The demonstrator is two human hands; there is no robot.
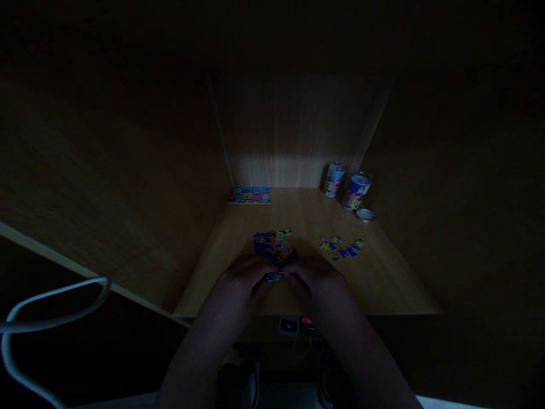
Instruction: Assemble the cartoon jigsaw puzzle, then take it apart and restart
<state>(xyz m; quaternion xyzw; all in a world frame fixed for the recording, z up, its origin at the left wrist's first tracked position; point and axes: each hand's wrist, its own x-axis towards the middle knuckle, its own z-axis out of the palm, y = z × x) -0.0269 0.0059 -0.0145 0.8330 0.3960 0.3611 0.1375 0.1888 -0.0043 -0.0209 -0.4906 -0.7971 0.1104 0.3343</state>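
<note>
My left hand (247, 278) and my right hand (313, 278) meet near the front of the wooden desk, fingertips almost touching. Between them they pinch small jigsaw puzzle pieces (275, 276); whether these are joined is too dark to tell. Just beyond my fingers lies a partly assembled puzzle (272, 243) with blue, pink and yellow cartoon pictures, its lower edge hidden by my hands. Several loose puzzle pieces (351, 250) are scattered to the right of my right hand.
A finished-looking cartoon picture panel (250, 195) lies at the back left. Two cartoon-printed cans (333, 180) (356, 192) stand at the back right, a round metal lid (365, 215) beside them. Wooden panels enclose the desk. A white cable (55, 325) loops at the left; a small lit device (289, 326) sits below the front edge.
</note>
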